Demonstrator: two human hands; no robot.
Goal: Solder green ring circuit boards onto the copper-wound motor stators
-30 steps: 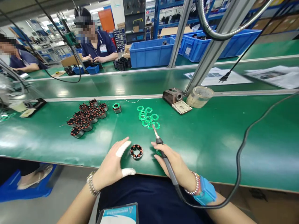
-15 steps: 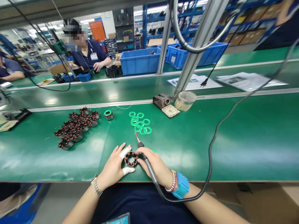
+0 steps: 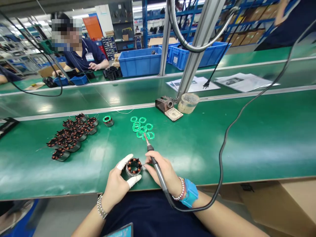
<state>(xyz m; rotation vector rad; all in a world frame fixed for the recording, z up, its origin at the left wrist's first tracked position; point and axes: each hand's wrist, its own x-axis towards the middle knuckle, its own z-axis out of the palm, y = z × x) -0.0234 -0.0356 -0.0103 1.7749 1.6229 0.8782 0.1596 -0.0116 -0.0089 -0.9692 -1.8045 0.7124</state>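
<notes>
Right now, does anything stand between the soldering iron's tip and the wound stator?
Nothing visible: only green bench mat separates the tip of the soldering iron from the wound stator in the left hand; the right hand sits beside it.

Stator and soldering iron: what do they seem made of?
The stator looks like steel, from its metallic sheen, with reddish-brown windings, probably copper wire. The soldering iron has a matte black grip, likely plastic or rubber, and a shiny metal tip.
</notes>
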